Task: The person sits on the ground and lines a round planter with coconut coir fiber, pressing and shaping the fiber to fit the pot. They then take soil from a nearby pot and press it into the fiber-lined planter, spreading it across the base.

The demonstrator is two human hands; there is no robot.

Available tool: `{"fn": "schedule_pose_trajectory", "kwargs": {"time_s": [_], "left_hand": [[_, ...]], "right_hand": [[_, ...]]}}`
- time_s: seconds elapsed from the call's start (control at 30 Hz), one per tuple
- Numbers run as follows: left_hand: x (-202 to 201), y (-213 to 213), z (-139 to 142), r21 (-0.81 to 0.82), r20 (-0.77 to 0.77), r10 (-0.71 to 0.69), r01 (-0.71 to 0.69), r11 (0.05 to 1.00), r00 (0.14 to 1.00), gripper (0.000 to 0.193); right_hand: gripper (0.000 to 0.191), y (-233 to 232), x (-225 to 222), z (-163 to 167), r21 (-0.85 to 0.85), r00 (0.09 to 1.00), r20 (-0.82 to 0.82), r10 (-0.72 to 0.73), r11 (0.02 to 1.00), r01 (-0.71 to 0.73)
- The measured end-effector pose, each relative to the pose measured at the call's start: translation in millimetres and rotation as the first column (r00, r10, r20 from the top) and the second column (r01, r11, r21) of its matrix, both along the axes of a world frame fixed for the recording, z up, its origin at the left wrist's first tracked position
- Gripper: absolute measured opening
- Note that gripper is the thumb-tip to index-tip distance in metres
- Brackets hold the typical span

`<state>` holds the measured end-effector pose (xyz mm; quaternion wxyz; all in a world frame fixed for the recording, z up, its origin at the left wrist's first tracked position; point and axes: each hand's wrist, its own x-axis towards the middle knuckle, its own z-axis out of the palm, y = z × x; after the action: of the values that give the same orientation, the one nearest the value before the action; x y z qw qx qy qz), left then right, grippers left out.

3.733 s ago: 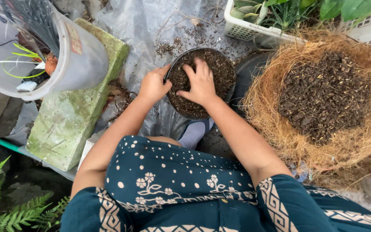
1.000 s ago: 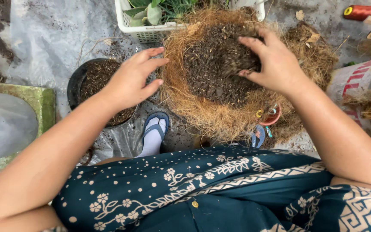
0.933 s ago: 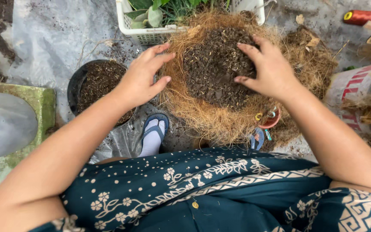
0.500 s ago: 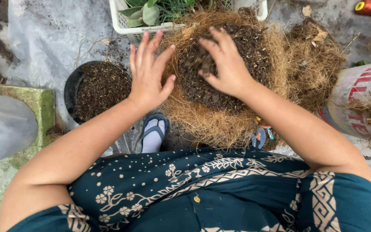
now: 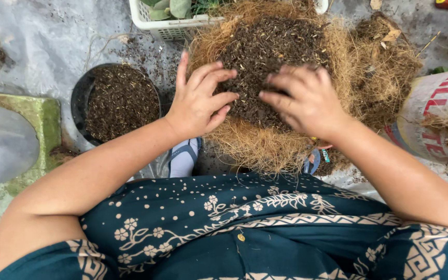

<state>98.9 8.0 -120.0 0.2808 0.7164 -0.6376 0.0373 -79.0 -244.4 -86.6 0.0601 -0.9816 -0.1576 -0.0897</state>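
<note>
Both hands work on the dark soil mound (image 5: 270, 57) that sits in a nest of coconut fibre (image 5: 245, 145) directly ahead of the person.

Left hand (image 5: 198, 101): rests on the near-left flank of the mound. Its fingers (image 5: 211, 78) are spread and curled, tips pointing right into the soil; nothing is pinched between them.

Right hand (image 5: 307, 101): lies palm-down on the near-right flank. Its fingers (image 5: 276, 98) are curled and held loosely together, tips pointing left and touching the soil. Whether soil is gathered under the palm cannot be told.

Governing relation: the mound lies ahead of and between the two sets of fingertips, which face each other across a narrow band of soil. Both hands are about equally near; neither leads.

Surroundings: a black pot (image 5: 81, 98) filled with the same dark mix stands to the left, well apart from the left hand. A white plastic basket (image 5: 167, 28) holding green plants stands just beyond the fibre nest. A printed sack (image 5: 431, 119) lies at the right edge
</note>
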Motion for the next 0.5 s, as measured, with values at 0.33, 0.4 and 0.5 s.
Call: {"fn": "schedule_pose_trajectory", "kwargs": {"time_s": [0.33, 0.4, 0.5], "left_hand": [[-16.8, -2.7, 3.3, -0.009, 0.079, -0.046, 0.047, 0.999, 0.996, 0.021], [-16.9, -1.9, 4.2, 0.008, 0.067, -0.043, 0.042, 0.999, 0.997, 0.021], [-18.5, -1.3, 4.2, 0.005, 0.048, -0.030, 0.030, 1.000, 0.998, 0.022]], "right_hand": [[0.028, 34.1, -13.1, -10.1, -0.163, 1.000, -0.013, 0.028, 0.986, -0.029], [0.028, 28.9, -14.6, -7.8, -0.149, 1.000, -0.012, 0.026, 0.988, -0.028], [0.030, 24.3, -15.6, -8.9, -0.179, 1.000, 0.018, 0.023, 0.984, -0.020]]}}
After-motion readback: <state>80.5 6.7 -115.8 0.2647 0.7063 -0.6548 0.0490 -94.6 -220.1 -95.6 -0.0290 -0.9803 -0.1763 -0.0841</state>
